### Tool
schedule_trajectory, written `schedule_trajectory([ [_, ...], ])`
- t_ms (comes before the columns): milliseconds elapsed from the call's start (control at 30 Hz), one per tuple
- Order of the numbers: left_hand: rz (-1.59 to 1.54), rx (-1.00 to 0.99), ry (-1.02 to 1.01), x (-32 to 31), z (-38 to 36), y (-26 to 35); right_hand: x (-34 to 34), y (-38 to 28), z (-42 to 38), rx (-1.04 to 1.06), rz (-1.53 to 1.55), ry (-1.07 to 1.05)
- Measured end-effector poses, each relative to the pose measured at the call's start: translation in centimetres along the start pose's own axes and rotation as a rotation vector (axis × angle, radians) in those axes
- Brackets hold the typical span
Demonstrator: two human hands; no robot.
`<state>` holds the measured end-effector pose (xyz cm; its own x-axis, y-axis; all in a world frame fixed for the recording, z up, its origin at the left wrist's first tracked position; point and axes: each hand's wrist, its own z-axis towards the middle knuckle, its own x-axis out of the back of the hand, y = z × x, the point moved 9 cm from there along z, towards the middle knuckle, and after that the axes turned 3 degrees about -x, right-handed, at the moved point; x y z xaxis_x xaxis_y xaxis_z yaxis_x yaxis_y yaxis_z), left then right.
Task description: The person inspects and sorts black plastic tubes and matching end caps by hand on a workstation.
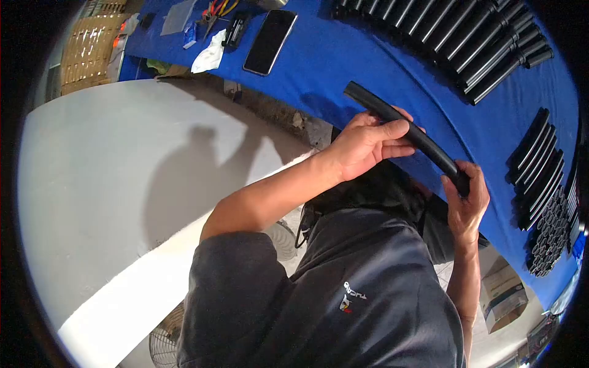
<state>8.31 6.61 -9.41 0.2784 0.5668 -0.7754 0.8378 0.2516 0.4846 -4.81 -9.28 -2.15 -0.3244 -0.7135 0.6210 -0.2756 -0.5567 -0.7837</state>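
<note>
A black tube [429, 147] lies slantwise between my two hands, above the front edge of the blue-covered table [343, 55]. My left hand [374, 141] is wrapped round its middle, with the thumb on top and the fingers behind it. The tube's upper left end sticks out free past that hand. At the lower right end, my right hand [467, 199] grips the tube between thumb and fingers, and that end is partly hidden by the fingers.
Rows of black tubes [454, 43] lie at the table's back right, with stacked tubes [540, 184] at the far right. A phone [270, 43], a white tissue [210, 54] and pliers [215, 11] are at the upper left. A cardboard box [504, 295] stands below right.
</note>
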Motion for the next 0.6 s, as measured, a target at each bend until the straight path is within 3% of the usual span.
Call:
schedule_trajectory([
  [133, -0.037, 0.0, 0.02, -0.2, 0.0, 0.0, 0.3, -0.4, 0.4, 0.038, -0.014, 0.02],
  [333, -0.03, -0.011, -0.055, -0.8, 0.1, 0.6, 0.4, 1.1, 0.0, -0.188, 0.165, -0.098],
  [433, -0.049, -0.015, -0.026, -1.4, 0.1, 0.8, 0.8, -2.2, -0.7, 0.31, -0.19, 0.137],
  [467, -0.056, -0.014, -0.007, -1.4, 0.0, 0.7, 0.7, -2.9, -1.0, 0.391, -0.233, 0.159],
  [567, 0.016, -0.029, -0.106, -1.5, 0.1, 1.0, 0.3, -2.1, 0.0, 0.061, 0.048, -0.113],
  [600, 0.022, -0.031, -0.123, -1.7, 0.1, 1.0, -1.5, 2.0, -1.0, -0.396, 0.489, -0.284],
])
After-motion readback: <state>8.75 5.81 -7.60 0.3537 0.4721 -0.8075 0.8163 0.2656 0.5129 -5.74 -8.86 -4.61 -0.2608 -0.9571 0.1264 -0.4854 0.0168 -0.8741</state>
